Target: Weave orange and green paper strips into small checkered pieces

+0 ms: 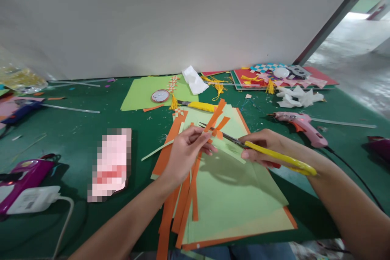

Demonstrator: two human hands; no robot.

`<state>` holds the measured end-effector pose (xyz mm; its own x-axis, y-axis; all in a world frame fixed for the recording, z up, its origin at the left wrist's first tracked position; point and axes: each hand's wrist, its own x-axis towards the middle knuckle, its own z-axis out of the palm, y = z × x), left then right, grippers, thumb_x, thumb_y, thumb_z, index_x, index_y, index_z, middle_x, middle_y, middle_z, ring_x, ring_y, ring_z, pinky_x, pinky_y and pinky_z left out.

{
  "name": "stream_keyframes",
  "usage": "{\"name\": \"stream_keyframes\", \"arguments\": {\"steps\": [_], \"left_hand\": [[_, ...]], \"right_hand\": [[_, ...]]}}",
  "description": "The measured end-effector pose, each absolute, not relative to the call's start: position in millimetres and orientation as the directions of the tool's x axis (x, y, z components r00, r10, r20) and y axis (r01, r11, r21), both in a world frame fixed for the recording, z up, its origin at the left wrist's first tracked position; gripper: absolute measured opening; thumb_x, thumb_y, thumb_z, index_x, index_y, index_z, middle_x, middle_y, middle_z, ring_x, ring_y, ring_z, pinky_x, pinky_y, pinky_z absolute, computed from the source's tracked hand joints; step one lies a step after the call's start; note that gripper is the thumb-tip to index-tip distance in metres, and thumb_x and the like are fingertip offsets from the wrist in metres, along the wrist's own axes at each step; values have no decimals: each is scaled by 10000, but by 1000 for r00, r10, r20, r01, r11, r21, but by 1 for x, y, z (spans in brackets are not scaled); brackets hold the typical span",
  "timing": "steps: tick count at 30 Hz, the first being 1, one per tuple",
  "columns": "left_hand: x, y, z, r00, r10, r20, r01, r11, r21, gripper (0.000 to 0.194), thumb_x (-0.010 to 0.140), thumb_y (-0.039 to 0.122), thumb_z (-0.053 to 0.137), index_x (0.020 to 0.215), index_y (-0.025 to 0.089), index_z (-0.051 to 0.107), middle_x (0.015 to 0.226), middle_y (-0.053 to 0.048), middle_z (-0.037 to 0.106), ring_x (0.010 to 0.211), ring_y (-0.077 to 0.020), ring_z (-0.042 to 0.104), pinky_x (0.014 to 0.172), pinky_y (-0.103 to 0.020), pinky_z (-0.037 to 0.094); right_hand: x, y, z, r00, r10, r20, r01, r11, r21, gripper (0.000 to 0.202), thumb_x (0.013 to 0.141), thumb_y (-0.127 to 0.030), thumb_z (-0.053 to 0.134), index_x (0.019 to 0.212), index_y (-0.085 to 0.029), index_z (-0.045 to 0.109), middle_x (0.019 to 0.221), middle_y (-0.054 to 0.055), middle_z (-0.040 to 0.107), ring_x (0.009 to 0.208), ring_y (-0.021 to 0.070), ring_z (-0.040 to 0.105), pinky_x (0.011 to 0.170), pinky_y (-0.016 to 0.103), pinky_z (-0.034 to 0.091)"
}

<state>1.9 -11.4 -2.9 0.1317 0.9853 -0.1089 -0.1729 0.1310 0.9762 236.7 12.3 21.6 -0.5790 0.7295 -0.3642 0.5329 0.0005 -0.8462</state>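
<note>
Orange and pale green paper strips, crossing one another, are pinched in my left hand. My right hand grips scissors with yellow handles. Their blades lie across the strips just past my left fingertips; whether they touch the paper I cannot tell. Both hands are above a stack of pale green sheets with orange paper edges showing beneath. Long orange strips lie along the stack's left side. Beyond the hands rests a yellow utility knife.
A pink glue gun lies at right, its cord running toward the front. A phone, partly pixelated, and a purple power strip with a white charger are at left. Along the wall are tissue, a round tin and yellow tassels.
</note>
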Motion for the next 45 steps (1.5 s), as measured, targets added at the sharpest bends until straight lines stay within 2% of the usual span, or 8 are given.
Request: {"name": "stream_keyframes", "arguments": {"steps": [4,7,13,21,27,32,36,45], "left_hand": [[2,-10,-4,131,984,-123,-224,151,963,247,781,385,701,854,157,640,727,-31,685,678,-170,698,650,-261,554],[3,-11,-1,132,984,-122,-232,151,961,229,777,362,709,805,145,643,691,-23,666,641,-156,686,609,-242,546],[3,-13,5,104,986,-127,-200,146,969,229,768,367,706,750,145,649,631,-2,622,564,-134,646,513,-218,491],[4,-14,3,75,989,-129,-201,142,969,245,757,386,707,762,145,664,658,1,618,540,-115,633,506,-210,465],[4,-15,6,86,990,-110,-225,127,966,240,776,373,700,741,140,657,675,13,590,537,-99,634,493,-187,466],[4,-14,-1,71,992,-107,-208,119,971,192,781,337,704,760,149,670,670,18,591,538,-94,635,505,-181,476],[4,-13,-6,58,991,-124,-186,133,973,178,777,330,710,763,157,673,648,20,601,536,-95,635,485,-173,462],[5,-11,-7,48,990,-130,-211,138,968,146,776,299,708,772,155,683,678,16,613,526,-90,629,489,-177,480]], "right_hand": [[238,13,23,-575,745,-338,558,55,-828,311,787,-432,662,699,-161,537,529,-68,373,384,49,371,352,181,280],[239,12,23,-590,733,-340,557,64,-828,287,802,-427,651,756,-155,574,530,-67,377,385,48,359,348,181,270],[239,11,21,-599,726,-338,544,59,-837,324,804,-463,650,725,-164,549,505,-74,371,381,51,356,355,192,261],[230,7,27,-586,761,-279,574,148,-805,355,823,-494,614,743,-148,605,483,-60,400,389,60,352,377,222,227],[228,5,32,-581,767,-271,575,152,-804,325,818,-463,626,740,-147,613,477,-59,408,400,65,369,402,227,244],[227,3,32,-542,801,-255,550,109,-828,384,777,-517,655,733,-136,640,518,-36,462,430,72,379,406,234,242],[223,0,38,-535,801,-266,546,88,-833,417,774,-550,640,757,-134,658,503,-34,450,439,75,376,395,225,230],[222,0,35,-518,819,-246,587,132,-798,436,782,-563,619,827,-138,704,479,-37,456,417,78,380,399,221,252]]}}
